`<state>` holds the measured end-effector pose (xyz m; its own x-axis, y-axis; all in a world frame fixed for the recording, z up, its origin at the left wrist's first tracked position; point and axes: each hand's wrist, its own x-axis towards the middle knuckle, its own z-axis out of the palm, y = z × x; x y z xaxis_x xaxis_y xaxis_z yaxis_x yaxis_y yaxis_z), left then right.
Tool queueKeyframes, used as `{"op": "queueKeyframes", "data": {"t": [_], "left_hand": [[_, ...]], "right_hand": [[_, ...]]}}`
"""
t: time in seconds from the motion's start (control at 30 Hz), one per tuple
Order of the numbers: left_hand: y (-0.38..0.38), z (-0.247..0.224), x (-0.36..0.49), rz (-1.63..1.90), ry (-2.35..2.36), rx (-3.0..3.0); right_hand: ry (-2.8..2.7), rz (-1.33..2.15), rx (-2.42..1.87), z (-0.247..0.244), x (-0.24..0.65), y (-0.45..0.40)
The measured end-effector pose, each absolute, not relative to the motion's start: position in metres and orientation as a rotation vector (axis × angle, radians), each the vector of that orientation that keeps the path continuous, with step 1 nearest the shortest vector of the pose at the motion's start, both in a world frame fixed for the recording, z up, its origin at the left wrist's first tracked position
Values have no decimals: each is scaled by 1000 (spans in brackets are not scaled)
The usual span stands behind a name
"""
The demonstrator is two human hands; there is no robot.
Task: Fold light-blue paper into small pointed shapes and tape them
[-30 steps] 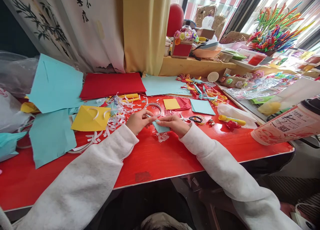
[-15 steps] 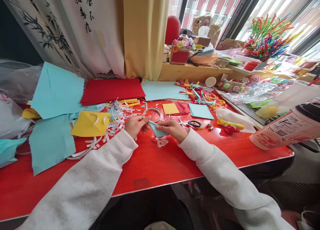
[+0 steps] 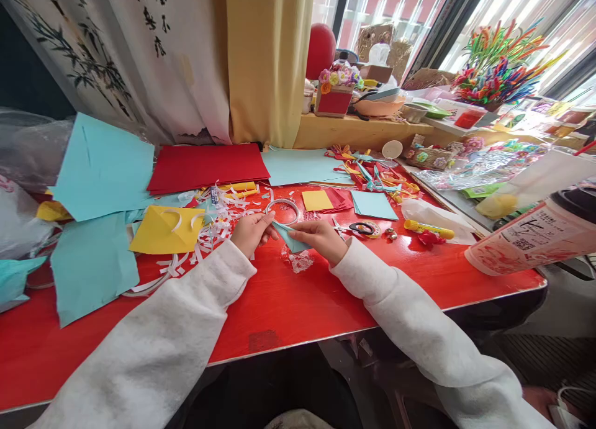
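Observation:
A small folded piece of light blue paper (image 3: 294, 241) is held above the red table between my two hands. My left hand (image 3: 254, 232) pinches its upper left corner between thumb and fingers. On the other side, my right hand (image 3: 322, 238) grips the paper with thumb and fingertips. Just beyond them lies a roll of double-sided tape (image 3: 292, 204). Crumpled clear plastic (image 3: 300, 261) rests on the table right below the paper. Scissors (image 3: 361, 228) with black handles are to the right of my right hand.
Beyond my hands lie yellow squares (image 3: 317, 200) and a stack of blue squares (image 3: 375, 204). White paper scraps (image 3: 218, 221) and a yellow sheet (image 3: 167, 230) are on the left. A yellow glue stick (image 3: 428, 229) and a tall cup (image 3: 531, 233) stand at the right.
Both hands still hold the blue paper in nearly the same place. The view has shifted very slightly; the left fingers have moved a little along the paper's corner.

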<state>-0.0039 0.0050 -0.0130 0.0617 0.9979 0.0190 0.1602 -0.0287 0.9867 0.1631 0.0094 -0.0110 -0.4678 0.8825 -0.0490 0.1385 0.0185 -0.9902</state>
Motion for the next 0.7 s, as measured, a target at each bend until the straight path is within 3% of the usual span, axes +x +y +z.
{"op": "queueKeyframes", "data": {"t": [0.33, 0.7], "left_hand": [[-5, -8, 0, 997, 1635, 1867], [3, -13, 1, 1005, 1287, 1424]], "right_hand": [[-1830, 1555, -1071, -6, 163, 6], [-1871, 1372, -1128, -10, 162, 7]]}}
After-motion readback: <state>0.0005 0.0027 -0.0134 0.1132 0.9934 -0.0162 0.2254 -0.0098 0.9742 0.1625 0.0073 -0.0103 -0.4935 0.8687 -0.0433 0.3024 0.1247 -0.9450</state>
